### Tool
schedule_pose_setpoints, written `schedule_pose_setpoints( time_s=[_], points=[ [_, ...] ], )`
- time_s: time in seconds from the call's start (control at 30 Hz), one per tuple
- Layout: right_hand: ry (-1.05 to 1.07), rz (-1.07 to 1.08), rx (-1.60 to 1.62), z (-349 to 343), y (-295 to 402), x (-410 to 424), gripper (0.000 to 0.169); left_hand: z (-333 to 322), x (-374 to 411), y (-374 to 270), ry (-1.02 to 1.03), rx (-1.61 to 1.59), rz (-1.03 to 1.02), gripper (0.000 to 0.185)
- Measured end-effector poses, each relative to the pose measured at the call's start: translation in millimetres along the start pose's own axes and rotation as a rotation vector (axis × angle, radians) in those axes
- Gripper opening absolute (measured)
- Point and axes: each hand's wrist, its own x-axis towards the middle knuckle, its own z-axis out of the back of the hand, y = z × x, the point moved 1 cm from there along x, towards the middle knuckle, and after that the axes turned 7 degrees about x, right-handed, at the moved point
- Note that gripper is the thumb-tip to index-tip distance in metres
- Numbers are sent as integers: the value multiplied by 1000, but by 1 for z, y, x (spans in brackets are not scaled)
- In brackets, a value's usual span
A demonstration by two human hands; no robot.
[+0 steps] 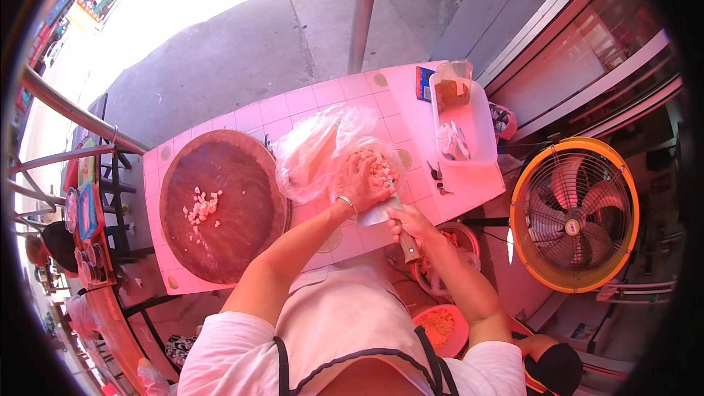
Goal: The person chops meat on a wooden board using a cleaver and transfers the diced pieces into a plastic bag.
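Observation:
My right hand (413,225) grips the wooden handle of a cleaver (376,213), whose broad blade points up and left beside a heap of pale diced pieces (379,168). My left hand (360,184), with a bracelet at the wrist, lies over that heap, its fingers apart and its thumb close to the blade. The diced pieces sit at the mouth of a clear plastic bag (316,148), which has a larger pale mass inside. To the left, a round chopping block (220,258) bears a small scatter of similar cubes (202,209).
Tiled table (275,107) under everything. At its right stand a plastic bin (478,137) and keys (438,177). A yellow floor fan (573,225) is farther right. Below the table edge are a basin (476,242) and a pink bowl of diced food (437,327). A metal pole (364,16) rises behind.

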Motion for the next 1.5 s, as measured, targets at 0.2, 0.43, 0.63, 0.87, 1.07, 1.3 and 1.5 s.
schedule_pose_setpoints(
  time_s=[0.2, 0.43, 0.63, 0.87, 1.07, 1.3, 1.5],
  points=[
    [30, -37, 44, -2, 12, -25, 15, -2, 15, 9, 47, 3, -29, 65],
    [52, -136, 68, 12, 22, -66, 18, -28, 11, 33, 58, 124, -82, 68],
    [30, -216, 56, 23, 26, -88, 16, -11, 12, -3, 60, 173, -3, 61],
    [-17, -190, 94, 13, 27, -103, 15, 11, 17, -6, 235, -2, -134, 49],
    [16, -202, 110, 3, 34, -100, 13, 54, -11, -48, 651, 17, -509, 70],
    [14, -171, 58, -15, 43, -112, 16, 36, 0, -20, 715, 142, -315, 76],
    [-49, -18, -131, -23, 38, -145, 23, 55, 2, -8, 371, 32, -243, 66]
  ],
)
